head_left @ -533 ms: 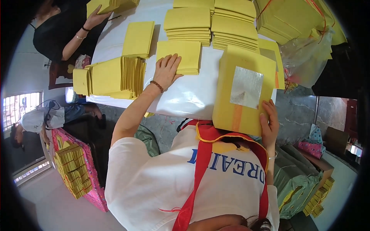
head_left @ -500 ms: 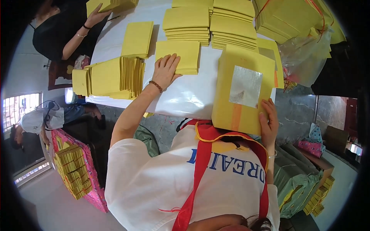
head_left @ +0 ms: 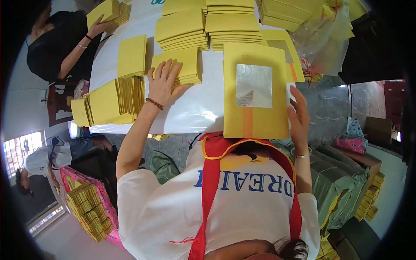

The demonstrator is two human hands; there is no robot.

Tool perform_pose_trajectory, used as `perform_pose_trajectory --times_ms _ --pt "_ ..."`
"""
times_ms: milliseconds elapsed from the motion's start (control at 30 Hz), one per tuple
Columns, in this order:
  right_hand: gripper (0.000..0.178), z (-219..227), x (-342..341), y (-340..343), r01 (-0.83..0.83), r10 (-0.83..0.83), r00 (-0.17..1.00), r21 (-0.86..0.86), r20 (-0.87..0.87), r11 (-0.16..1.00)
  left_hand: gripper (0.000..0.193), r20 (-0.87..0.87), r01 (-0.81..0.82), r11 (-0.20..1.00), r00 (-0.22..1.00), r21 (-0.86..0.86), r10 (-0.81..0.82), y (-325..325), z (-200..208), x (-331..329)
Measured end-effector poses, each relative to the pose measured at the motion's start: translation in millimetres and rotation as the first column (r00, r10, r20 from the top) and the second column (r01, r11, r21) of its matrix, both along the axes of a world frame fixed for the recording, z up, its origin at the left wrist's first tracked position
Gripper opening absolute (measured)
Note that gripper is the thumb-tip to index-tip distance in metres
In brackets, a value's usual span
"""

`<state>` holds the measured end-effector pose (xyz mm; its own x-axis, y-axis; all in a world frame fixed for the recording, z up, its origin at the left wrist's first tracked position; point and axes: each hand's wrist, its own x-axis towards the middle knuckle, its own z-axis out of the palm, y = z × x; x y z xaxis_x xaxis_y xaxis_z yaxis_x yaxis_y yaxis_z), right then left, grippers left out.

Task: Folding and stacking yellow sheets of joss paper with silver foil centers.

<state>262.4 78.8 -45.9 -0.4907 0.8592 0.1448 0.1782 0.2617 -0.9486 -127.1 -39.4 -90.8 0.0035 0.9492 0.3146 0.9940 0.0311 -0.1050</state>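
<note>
My left hand [head_left: 162,83] lies flat with its fingers spread on a small stack of folded yellow paper [head_left: 186,60]. Before me, at the table's near edge, is a large stack of yellow paper [head_left: 255,119]. Its top sheet bears a silver foil square [head_left: 254,84] and an orange strip [head_left: 247,122]. Just off its right side hovers my right hand [head_left: 299,115], holding nothing, with fingers apart and slightly curled.
Stacked yellow bundles [head_left: 182,28] cover the table's far part. A leaning row of folded papers [head_left: 130,97] stands left, beside a single bundle [head_left: 132,56]. At the far left, another person's hand [head_left: 97,27] holds a yellow stack. A clear plastic bag [head_left: 327,39] hangs far right.
The large yellow stack has gone from tilted to squarely facing me. My right hand has come away from its side. My left hand stays on the small stack.
</note>
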Motion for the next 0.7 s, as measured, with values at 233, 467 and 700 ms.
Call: perform_pose_trajectory --times_ms 233,467,700 --pt "0.055 -45 -18 6 -0.062 -0.176 0.917 -0.562 -0.358 0.825 0.065 0.946 0.021 0.991 -0.295 -0.133 0.134 -4 -47 90" --pt "0.053 -61 -21 4 -0.147 -0.214 0.918 -0.788 -0.334 0.597 0.069 0.860 0.126 0.982 -0.475 -0.143 0.186 18 -71 153" --pt "0.051 -77 -7 8 -0.222 -0.013 0.927 -0.574 -0.376 0.788 0.060 0.880 0.077 0.971 -0.412 -0.226 0.238 28 -28 176"
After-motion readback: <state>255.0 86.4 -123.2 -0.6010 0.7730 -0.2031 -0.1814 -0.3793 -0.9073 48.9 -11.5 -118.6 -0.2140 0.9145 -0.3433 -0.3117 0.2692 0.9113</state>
